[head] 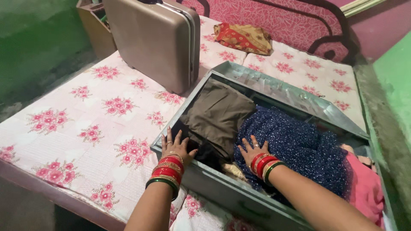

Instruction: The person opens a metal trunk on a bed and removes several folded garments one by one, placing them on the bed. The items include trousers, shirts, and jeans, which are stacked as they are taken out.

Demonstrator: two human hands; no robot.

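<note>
An open grey metal trunk lies on the bed, its lid tipped back. Inside lie a folded brown garment, a dark blue dotted cloth and a pink cloth. My left hand lies flat, fingers spread, at the trunk's near left corner beside the brown garment. My right hand presses flat on the near edge of the blue cloth. Both wrists wear red, gold and green bangles. Neither hand grips anything.
The bed has a white sheet with pink flowers. A closed beige hard suitcase stands upright at the back. A red and orange folded cloth lies near the pink headboard. Green walls flank both sides.
</note>
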